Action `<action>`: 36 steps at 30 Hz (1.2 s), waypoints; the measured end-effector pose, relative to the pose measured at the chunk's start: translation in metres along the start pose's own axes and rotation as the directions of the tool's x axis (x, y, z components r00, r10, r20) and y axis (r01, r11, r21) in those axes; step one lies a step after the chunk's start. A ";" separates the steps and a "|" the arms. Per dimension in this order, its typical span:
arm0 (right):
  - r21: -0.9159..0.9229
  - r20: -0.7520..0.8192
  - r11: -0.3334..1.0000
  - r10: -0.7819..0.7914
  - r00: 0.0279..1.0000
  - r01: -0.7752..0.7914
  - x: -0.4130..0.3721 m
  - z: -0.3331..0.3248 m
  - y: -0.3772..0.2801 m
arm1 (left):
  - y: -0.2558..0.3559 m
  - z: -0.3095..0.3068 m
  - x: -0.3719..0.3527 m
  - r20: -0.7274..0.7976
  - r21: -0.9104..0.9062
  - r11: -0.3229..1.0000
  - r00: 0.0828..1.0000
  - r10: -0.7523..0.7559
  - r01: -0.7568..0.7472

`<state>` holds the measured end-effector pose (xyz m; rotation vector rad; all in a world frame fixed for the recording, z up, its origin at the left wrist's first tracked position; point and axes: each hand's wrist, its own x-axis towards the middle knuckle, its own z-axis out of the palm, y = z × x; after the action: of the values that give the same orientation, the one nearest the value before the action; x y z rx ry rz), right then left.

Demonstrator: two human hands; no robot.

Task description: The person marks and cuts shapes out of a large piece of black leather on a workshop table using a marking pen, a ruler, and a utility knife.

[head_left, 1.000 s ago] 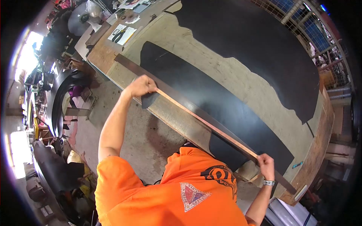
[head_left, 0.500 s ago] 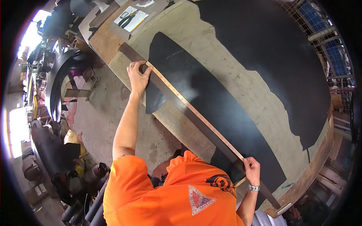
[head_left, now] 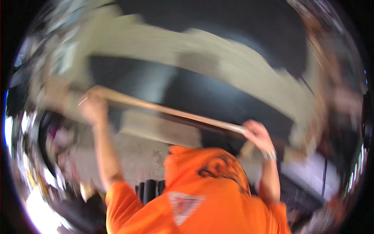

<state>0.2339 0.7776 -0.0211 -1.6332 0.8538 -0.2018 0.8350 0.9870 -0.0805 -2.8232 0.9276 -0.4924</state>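
Reaching both arms forward and wide, we hold a tan strip (head_left: 175,112), fingers closed on it in our blurred left hand (head_left: 93,106) and right hand (head_left: 258,134), along a dark sheet's (head_left: 202,86) near side.

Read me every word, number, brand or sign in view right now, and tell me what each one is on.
No text is legible; motion blurs the view.
Orange shirt, black print: lettering shapes, too blurred to read.
Orange shirt, triangular emblem: too blurred to read.
Tan strip: no readable marks or numbers.
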 end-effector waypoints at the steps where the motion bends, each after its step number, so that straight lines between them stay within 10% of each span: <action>1: -0.041 -0.009 0.998 0.055 0.998 -0.055 -0.010 -0.009 -0.004 | 0.006 -0.015 -0.002 0.170 -0.101 0.994 0.984 0.053 -0.037; 2: -0.071 -0.023 0.994 0.079 0.997 -0.080 -0.027 -0.022 0.006 | -0.013 0.018 0.000 0.083 0.070 0.961 0.961 0.263 -0.269; 3: -0.017 -0.051 0.977 0.210 0.976 -0.211 -0.051 -0.033 0.019 | -0.049 0.065 0.011 -0.346 0.212 0.794 0.716 0.606 -0.570; 5: -0.072 -0.181 0.935 0.331 0.926 -0.348 -0.105 -0.068 0.047 | -0.050 0.079 0.028 -0.159 -0.142 0.931 0.936 0.314 -0.336; 6: -0.053 -0.242 0.908 0.392 0.887 -0.416 -0.127 -0.083 0.056 | -0.043 0.073 0.029 -0.124 -0.041 0.960 0.954 0.271 -0.278; 12: -0.051 -0.679 0.729 0.476 0.559 -0.682 -0.272 -0.203 0.168 | -0.042 0.077 0.037 -0.041 0.001 0.982 0.981 0.190 -0.190; 18: -0.123 -0.782 0.469 0.497 0.376 -0.875 -0.300 -0.253 0.219 | -0.045 0.071 0.051 0.028 0.040 0.967 0.968 0.250 -0.251; 36: -0.193 -0.701 0.541 0.508 0.501 -0.818 -0.297 -0.292 0.227 | -0.023 0.062 0.043 -0.097 -0.007 0.979 0.974 0.203 -0.205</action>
<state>-0.2371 0.7324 -0.0557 -1.5487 2.1608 0.1527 0.9020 0.9813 -0.1224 -2.6978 1.2293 -0.5992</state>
